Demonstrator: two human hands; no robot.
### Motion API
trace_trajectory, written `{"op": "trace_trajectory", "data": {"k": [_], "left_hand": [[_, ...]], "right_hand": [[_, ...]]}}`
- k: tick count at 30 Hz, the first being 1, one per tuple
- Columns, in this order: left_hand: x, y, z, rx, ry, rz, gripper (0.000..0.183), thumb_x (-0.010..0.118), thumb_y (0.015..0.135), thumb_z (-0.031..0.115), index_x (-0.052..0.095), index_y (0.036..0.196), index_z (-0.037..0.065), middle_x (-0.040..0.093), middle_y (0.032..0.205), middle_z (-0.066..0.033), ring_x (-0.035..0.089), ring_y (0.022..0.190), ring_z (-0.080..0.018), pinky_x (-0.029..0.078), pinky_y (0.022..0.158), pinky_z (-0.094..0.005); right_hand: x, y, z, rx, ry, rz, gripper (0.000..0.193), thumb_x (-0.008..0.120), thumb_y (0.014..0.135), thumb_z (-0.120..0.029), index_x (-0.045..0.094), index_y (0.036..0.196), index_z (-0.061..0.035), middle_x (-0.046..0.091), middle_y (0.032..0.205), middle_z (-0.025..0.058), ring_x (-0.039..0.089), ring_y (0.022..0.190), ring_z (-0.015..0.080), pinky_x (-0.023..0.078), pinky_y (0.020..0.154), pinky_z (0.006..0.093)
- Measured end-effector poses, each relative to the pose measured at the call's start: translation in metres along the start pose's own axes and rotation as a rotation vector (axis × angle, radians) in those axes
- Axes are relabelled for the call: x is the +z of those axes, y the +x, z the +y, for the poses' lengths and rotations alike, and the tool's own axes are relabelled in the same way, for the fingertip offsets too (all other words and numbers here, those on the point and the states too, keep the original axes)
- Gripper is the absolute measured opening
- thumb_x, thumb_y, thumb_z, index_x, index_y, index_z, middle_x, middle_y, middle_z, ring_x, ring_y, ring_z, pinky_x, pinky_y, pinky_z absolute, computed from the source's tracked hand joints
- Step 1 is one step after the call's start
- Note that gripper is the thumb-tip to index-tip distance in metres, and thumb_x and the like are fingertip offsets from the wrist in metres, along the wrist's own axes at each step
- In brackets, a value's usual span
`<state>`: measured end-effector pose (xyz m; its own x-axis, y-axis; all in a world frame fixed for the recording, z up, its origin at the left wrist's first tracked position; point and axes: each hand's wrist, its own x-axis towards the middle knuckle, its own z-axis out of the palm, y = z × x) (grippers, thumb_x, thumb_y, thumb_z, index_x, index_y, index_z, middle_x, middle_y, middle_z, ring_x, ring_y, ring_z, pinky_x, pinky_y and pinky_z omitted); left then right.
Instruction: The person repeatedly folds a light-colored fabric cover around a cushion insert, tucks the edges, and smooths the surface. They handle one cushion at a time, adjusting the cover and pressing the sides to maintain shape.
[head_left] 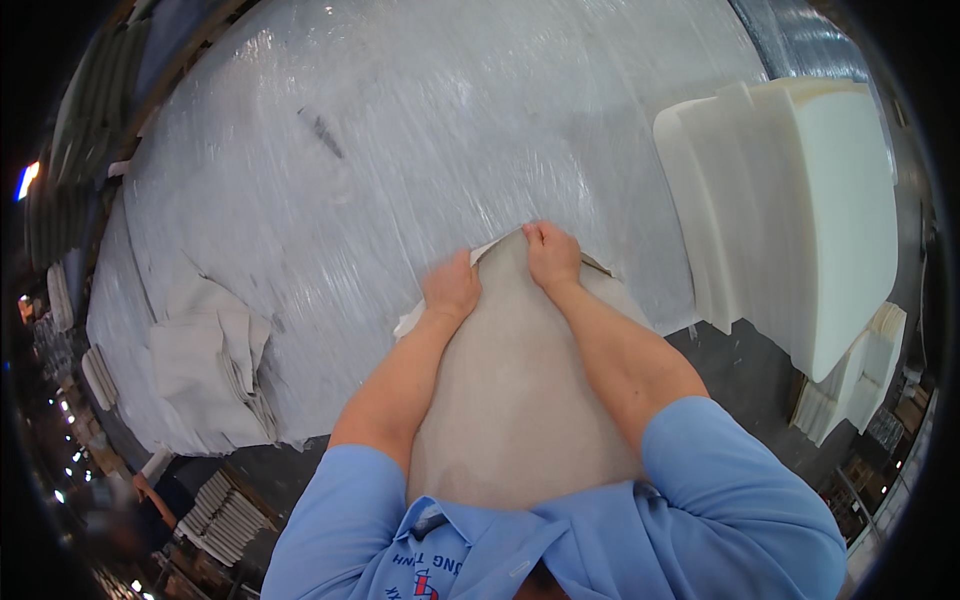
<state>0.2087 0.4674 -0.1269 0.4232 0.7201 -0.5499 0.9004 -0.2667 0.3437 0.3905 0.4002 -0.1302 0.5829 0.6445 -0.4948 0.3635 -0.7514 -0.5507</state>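
A beige sheet of fabric or leather-like material (520,390) stretches from my chest to the plastic-wrapped surface ahead. My left hand (452,287) is closed on its far left edge, slightly blurred. My right hand (552,255) pinches the same sheet near its far tip, a little farther out than the left. Between the hands the sheet narrows to a rounded point, and a darker edge shows beside each hand. A pale layer (408,320) peeks out under my left wrist; what it belongs to is unclear.
Clear film covers the broad pale surface (380,130). Folded beige material (210,350) lies on it at the left. Curved white foam pieces (845,220) are stacked at the right, with more foam (850,380) below. Another person (155,500) is at the lower left, near stacked slabs (225,520).
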Motion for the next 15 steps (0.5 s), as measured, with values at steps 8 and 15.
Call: {"op": "trace_trajectory", "data": {"k": [8, 15], "left_hand": [[-0.007, -0.011, 0.003, -0.003, 0.033, 0.125, 0.03, 0.051, 0.104, 0.034, 0.063, 0.103, 0.007, 0.074, 0.098, -0.0229, 0.07, 0.094, -0.0461, 0.054, 0.084, -0.0565], [-0.013, -0.038, 0.002, 0.004, -0.033, 0.08, 0.038, 0.052, 0.105, 0.042, 0.065, 0.101, 0.006, 0.074, 0.099, -0.0216, 0.069, 0.097, -0.0448, 0.053, 0.084, -0.054]], "right_hand": [[-0.041, 0.011, 0.013, -0.182, -0.212, -0.421, 0.054, 0.08, 0.086, -0.046, 0.077, 0.119, -0.0037, 0.077, 0.104, 0.0164, 0.073, 0.091, 0.0322, 0.055, 0.083, 0.0442], [-0.113, 0.015, 0.017, 0.054, -0.437, -0.587, 0.045, 0.075, 0.092, -0.051, 0.08, 0.11, -0.0099, 0.078, 0.101, 0.0126, 0.074, 0.096, 0.0339, 0.058, 0.084, 0.0447]]}}
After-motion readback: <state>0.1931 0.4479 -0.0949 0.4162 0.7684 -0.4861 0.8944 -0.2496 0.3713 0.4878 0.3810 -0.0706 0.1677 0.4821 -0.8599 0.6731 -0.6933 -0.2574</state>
